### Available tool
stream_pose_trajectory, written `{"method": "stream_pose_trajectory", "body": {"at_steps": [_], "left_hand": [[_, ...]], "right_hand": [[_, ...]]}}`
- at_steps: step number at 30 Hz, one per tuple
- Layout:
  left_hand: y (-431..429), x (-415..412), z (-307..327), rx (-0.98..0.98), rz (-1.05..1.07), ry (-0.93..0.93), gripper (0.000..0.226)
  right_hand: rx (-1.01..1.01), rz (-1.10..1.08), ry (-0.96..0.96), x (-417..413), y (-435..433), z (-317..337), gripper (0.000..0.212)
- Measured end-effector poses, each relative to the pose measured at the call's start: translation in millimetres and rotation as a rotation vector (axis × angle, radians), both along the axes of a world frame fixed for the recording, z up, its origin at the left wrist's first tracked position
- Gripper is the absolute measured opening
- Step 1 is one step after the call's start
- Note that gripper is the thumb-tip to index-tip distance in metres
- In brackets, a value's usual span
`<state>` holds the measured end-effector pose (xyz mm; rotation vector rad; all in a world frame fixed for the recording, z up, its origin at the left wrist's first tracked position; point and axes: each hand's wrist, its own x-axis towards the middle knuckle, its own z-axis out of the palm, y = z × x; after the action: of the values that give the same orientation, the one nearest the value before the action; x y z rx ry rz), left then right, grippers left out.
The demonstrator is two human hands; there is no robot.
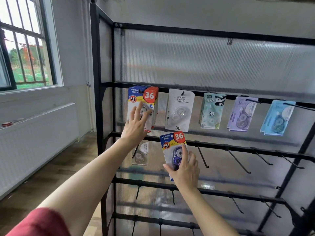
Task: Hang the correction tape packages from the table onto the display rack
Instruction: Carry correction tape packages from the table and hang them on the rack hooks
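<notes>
A black display rack [204, 34] with peg hooks fills the view. On its upper-left hook hangs a stack of blue-and-red "36" correction tape packages [146, 97]. My left hand [136, 124] rests against the front of that stack with fingers spread and straight. Below and to the right, my right hand [185, 169] grips another blue-and-red "36" package [173, 145] with a purple dispenser, held upright in front of the second rail. The table is out of view.
The same top row carries a white package [179, 110], a panda package [213, 111], purple packages [242, 114] and light blue packages [277, 118]. A clear package [141, 153] hangs lower left. Several bare hooks [238, 161] jut out from the lower rails. A window and radiator stand at left.
</notes>
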<state>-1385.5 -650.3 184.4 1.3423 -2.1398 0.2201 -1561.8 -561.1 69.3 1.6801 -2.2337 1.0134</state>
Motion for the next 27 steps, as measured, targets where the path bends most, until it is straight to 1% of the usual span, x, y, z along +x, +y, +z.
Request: {"method": "stream_pose_trajectory", "body": {"at_steps": [2,4,7,9,11,14,17,22,27], "left_hand": [[1.4,4.2,-0.4,-0.002,-0.018,-0.007,0.084],[5.0,11.9,-2.3,-0.044,-0.037,0.018,0.086],[11.2,30.0,-10.3,-0.146,-0.004,0.077,0.089],[14.3,46.4,-16.9,-0.179,0.041,0.088,0.088],[17.4,63.8,-23.8,-0.172,0.077,0.105,0.087],[22.9,86.6,-35.0,-0.138,0.124,0.124,0.084],[27.3,103.9,-43.0,-0.119,0.154,0.118,0.081],[30.9,119.2,-44.9,-0.11,0.18,0.108,0.079],[30.2,121.5,-42.2,-0.126,0.179,0.105,0.079]], "right_hand": [[-0.008,0.006,-0.007,1.6,0.9,3.8,0.101],[-0.055,0.02,-0.04,5.9,3.0,10.3,0.101],[-0.17,0.054,-0.093,16.4,6.5,27.2,0.101],[-0.263,0.097,-0.117,26.7,7.3,42.6,0.101],[-0.336,0.15,-0.123,40.7,7.3,59.6,0.101],[-0.411,0.222,-0.062,65.0,5.3,83.6,0.1],[-0.407,0.254,0.004,84.9,-0.9,105.9,0.1],[-0.296,0.157,0.087,94.5,-19.4,131.0,0.099],[-0.227,0.123,0.079,93.5,-29.0,132.8,0.098]]}}
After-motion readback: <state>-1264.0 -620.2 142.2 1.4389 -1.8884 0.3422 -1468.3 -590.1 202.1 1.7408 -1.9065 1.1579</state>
